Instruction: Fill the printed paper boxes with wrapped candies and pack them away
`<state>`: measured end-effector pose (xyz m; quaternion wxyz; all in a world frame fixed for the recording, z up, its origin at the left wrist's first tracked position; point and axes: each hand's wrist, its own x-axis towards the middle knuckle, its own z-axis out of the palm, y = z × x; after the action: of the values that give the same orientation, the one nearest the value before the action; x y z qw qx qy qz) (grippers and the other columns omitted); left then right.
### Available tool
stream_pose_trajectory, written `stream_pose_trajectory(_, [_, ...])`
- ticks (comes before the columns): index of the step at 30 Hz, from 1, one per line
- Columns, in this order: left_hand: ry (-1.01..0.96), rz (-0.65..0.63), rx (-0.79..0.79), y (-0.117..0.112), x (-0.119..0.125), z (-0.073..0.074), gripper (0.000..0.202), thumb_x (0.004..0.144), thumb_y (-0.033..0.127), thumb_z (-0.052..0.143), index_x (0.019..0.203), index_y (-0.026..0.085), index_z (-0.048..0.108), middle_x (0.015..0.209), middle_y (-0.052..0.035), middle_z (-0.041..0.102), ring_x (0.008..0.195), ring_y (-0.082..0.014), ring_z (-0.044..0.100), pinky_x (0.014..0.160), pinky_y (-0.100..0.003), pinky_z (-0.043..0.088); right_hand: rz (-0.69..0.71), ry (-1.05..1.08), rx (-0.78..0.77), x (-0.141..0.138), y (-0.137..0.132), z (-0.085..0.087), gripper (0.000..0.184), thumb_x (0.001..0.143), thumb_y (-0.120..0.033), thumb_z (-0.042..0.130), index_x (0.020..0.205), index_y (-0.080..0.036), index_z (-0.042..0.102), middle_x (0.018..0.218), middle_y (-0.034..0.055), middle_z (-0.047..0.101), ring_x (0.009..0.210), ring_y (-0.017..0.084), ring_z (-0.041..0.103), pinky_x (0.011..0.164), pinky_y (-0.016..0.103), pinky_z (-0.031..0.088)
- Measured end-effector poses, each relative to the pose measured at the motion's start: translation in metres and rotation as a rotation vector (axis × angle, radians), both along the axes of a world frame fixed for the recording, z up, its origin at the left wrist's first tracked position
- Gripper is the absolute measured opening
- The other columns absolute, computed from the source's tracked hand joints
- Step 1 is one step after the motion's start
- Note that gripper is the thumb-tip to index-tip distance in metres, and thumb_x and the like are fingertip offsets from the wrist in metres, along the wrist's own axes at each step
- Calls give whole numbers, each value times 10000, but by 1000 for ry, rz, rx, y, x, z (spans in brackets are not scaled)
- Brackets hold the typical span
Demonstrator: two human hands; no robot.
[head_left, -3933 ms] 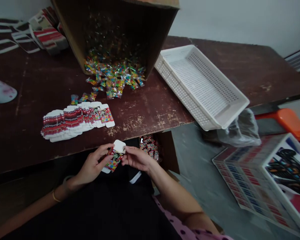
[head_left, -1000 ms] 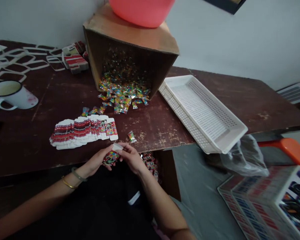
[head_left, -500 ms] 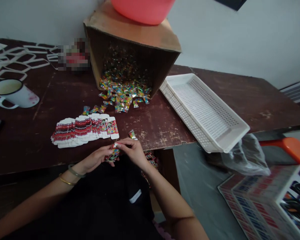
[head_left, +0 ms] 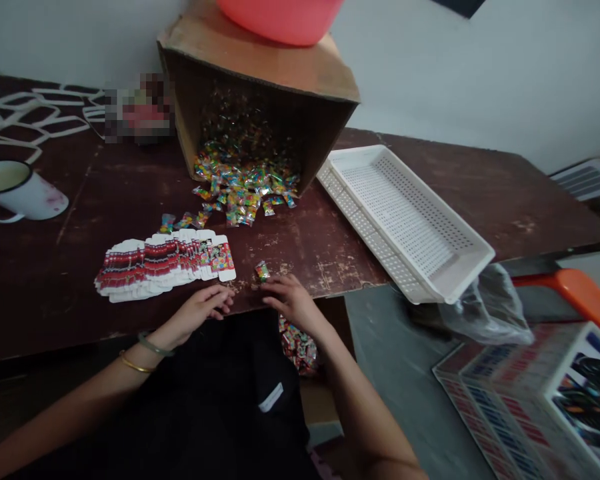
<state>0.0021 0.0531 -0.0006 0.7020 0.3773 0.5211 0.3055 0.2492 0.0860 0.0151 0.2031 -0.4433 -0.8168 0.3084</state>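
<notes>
My left hand [head_left: 207, 308] is at the table's front edge, fingers loosely bent, with nothing visible in it. To its right, my right hand [head_left: 293, 303] holds nothing, its thumb and fingers apart. Its fingertips are close beside a single small wrapped candy [head_left: 262, 271] lying on the table. A fanned row of flat printed card boxes [head_left: 165, 263], red and white, lies just beyond my left hand. Below the edge, partly hidden by my right forearm, an open carton holds many small printed packs [head_left: 299, 347].
A cardboard box [head_left: 260, 60] on its side spills wrapped candies [head_left: 245, 197] onto the brown table [head_left: 120, 187]. A pink basin [head_left: 285, 20] rests on top. A white perforated tray [head_left: 405, 227] overhangs the right edge. An enamel mug [head_left: 25, 190] stands left.
The small printed box that both hands held is no longer in them. My hands have moved apart, the right one outward to beside the single candy. The camera view has shifted slightly.
</notes>
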Motion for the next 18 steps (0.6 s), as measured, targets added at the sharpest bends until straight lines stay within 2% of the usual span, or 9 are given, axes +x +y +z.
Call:
stream_pose_trajectory(3, [11, 66, -10, 3, -9, -3, 298, 819, 466, 635, 844, 169, 633, 684, 17, 591, 601, -119, 565, 496, -198, 419, 160, -63, 195, -47, 38, -28, 461, 866, -344, 653, 1301, -212, 576, 1357, 116, 547, 1267, 268, 452, 1038, 444, 375])
stream_pose_trajectory(5, [12, 87, -24, 0, -20, -2, 283, 828, 454, 638, 852, 172, 624, 658, 32, 579, 566, -104, 554, 473, -183, 394, 257, -111, 255, -74, 59, -44, 384, 885, -300, 632, 1252, -191, 606, 1334, 114, 574, 1250, 264, 474, 1020, 434, 392])
stream_pose_trajectory(7, [-14, 119, -55, -3, -31, 2, 274, 842, 437, 636, 910, 172, 635, 694, 19, 614, 599, -108, 586, 504, -189, 424, 258, -93, 282, -86, 66, -52, 241, 937, -252, 548, 1126, -168, 671, 1200, 113, 660, 1120, 221, 569, 964, 380, 440])
stream_pose_trajectory(10, [-210, 130, -143, -2, -41, 4, 353, 873, 460, 587, 1066, 169, 639, 935, -79, 709, 845, -185, 668, 708, -283, 522, 164, 82, 344, -83, 41, -47, 237, 966, -228, 481, 1059, -164, 689, 1093, 112, 698, 992, 179, 614, 901, 325, 475])
stream_pose_trajectory(12, [-364, 124, -180, 1, -39, 3, 369, 865, 433, 595, 1122, 170, 630, 1062, -117, 712, 975, -230, 661, 816, -343, 519, 226, 207, 380, -78, 13, -39, 219, 948, -263, 527, 1093, -193, 675, 1113, 88, 695, 1049, 179, 594, 931, 332, 461])
stream_pose_trajectory(13, [-396, 126, -175, 3, -35, 2, 352, 840, 386, 627, 1119, 172, 630, 1065, -113, 716, 980, -235, 662, 828, -348, 514, 266, 248, 383, -77, -1, -34, 225, 933, -293, 557, 1110, -209, 668, 1123, 73, 693, 1089, 183, 575, 957, 345, 445])
stream_pose_trajectory(15, [-319, 131, -129, 4, -25, -1, 295, 769, 273, 682, 1042, 171, 645, 939, -70, 740, 875, -211, 679, 782, -317, 510, 223, 278, 354, -78, -18, -26, 270, 907, -342, 599, 1143, -222, 653, 1159, 67, 677, 1151, 201, 531, 1002, 385, 408])
stream_pose_trajectory(18, [-125, 75, -86, 0, -7, -1, 150, 705, 198, 693, 837, 159, 635, 678, -7, 711, 638, -160, 647, 642, -267, 482, 0, 262, 263, -82, -19, -20, 273, 882, -342, 629, 1129, -228, 663, 1245, 85, 622, 1199, 233, 471, 1035, 437, 368])
